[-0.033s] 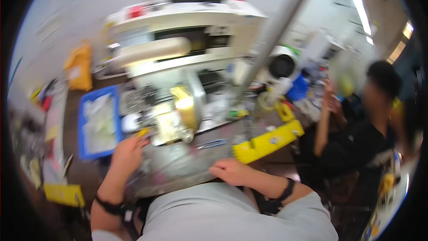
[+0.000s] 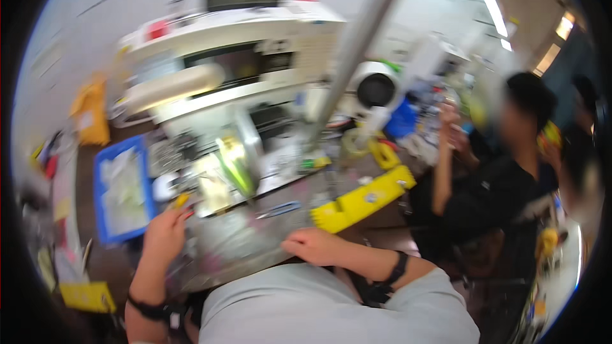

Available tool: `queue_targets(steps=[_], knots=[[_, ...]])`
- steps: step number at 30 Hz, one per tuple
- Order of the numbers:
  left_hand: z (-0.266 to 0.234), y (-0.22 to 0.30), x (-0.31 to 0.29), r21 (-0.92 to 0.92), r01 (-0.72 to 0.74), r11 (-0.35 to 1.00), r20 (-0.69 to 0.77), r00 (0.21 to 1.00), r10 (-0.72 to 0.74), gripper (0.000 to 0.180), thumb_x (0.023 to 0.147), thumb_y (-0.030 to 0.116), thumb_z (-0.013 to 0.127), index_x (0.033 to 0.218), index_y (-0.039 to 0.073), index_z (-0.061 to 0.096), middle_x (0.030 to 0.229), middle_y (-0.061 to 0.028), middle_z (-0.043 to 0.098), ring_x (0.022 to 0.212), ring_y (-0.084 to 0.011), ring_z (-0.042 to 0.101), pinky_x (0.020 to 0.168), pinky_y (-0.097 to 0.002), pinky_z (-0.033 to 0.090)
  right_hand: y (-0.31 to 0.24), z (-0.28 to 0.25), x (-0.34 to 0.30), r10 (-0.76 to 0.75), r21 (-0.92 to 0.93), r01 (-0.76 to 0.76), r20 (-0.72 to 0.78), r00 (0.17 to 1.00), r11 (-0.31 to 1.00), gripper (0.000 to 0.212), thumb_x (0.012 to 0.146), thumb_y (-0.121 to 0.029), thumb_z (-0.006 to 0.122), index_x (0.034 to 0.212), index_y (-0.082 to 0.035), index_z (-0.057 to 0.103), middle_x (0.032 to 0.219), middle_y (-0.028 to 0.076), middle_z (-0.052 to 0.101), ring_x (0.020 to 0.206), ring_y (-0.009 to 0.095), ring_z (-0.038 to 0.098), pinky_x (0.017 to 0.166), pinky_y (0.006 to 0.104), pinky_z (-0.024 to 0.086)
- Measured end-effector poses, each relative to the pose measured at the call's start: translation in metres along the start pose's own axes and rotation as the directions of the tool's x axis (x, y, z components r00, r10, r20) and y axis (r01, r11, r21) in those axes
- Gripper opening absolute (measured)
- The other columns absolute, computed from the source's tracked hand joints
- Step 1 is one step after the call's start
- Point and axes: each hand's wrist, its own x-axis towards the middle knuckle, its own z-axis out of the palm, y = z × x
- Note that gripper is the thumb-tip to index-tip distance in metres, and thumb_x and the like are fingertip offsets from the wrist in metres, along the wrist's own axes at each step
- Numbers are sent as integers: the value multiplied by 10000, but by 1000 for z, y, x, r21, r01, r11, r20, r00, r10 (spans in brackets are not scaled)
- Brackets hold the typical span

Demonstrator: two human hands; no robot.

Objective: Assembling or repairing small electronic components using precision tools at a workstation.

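Head view, blurred by motion: the left hand (image 2: 164,236) is raised over the grey work mat (image 2: 242,242), its fingers closed in a pinch on a small yellow piece (image 2: 181,200) held just beside the blue tray (image 2: 121,194). The right hand (image 2: 315,245) lies flat and loosely curled on the near edge of the mat, holding nothing that can be made out. Both wrists carry dark bands. Between the hands and a little beyond them a slim blue tool (image 2: 280,209) lies on the mat, untouched. Set against the other picture, taken at the same instant, nothing has shifted: both hands, the yellow piece and the tool sit as they did, so the work stands at the same point. Farther out on the counter (image 2: 382,213) are a long yellow block (image 2: 363,199) and a white machine (image 2: 229,67); at the right another person (image 2: 503,178) in dark clothes sits with hands raised.
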Motion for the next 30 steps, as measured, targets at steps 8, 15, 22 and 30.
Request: queue_targets(steps=[8,15,22,30], knots=[[28,-1,-29,-256,46,966,-139,987,-84,96,860,67,559,873,-18,604,707,-98,559,637,-196,522,582,-315,409,13,-22,-31,-41,65,58,-232,972,996,368,912,-363,510,821,-13,578,776,169,594,724,323,567,654,392,442],[39,30,-51,-81,-86,993,-118,990,76,270,915,227,530,967,-23,619,812,-196,627,722,-352,587,650,-385,467,10,-23,-50,-86,62,101,-218,972,993,364,912,-359,520,792,-18,559,739,162,570,692,319,547,643,388,435],[48,28,-65,-22,18,1000,-67,998,-19,374,927,285,475,925,-63,612,843,-281,610,777,-437,575,666,-449,453,6,-19,-48,-142,41,155,-221,965,987,359,913,-351,524,786,-16,558,731,156,565,681,308,544,643,386,432],[65,2,-76,9,-101,995,-235,967,100,191,866,143,535,859,-33,609,786,-208,601,704,-354,573,633,-399,454,19,1,-17,-138,63,144,-99,986,988,379,890,-375,547,787,-12,579,761,169,589,705,313,565,654,393,444]])
